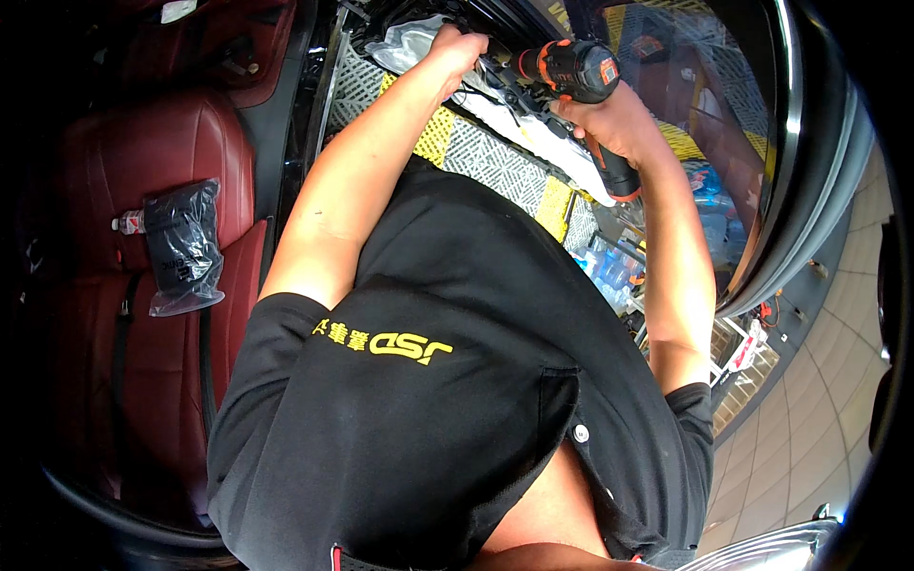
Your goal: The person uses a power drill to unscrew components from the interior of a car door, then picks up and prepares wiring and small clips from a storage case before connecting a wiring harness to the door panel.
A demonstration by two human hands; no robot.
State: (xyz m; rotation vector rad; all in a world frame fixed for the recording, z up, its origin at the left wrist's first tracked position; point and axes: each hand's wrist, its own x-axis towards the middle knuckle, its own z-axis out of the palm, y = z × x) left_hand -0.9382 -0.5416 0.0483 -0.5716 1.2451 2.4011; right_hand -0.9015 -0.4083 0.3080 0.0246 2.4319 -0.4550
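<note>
At the top centre, my left hand (455, 52) is closed on a dark part (500, 71) of an open car door panel, beside crumpled whitish sheeting (538, 138) along that panel. To its right, my right hand (600, 119) is wrapped round the handle of a black and orange cordless drill (581, 71), whose battery base hangs below my fingers. The drill's front end points left at the dark fittings near my left hand; whether its tip touches them I cannot tell.
Red leather seat (181, 133) on the left holds a black plastic bag (186, 247) and small bottle (129, 222). Grey-and-yellow floor grating (495, 157) lies beyond the door. Blue water bottles (614, 271) are below right. Door glass (705, 57) curves down the right, above tiled floor (819, 343).
</note>
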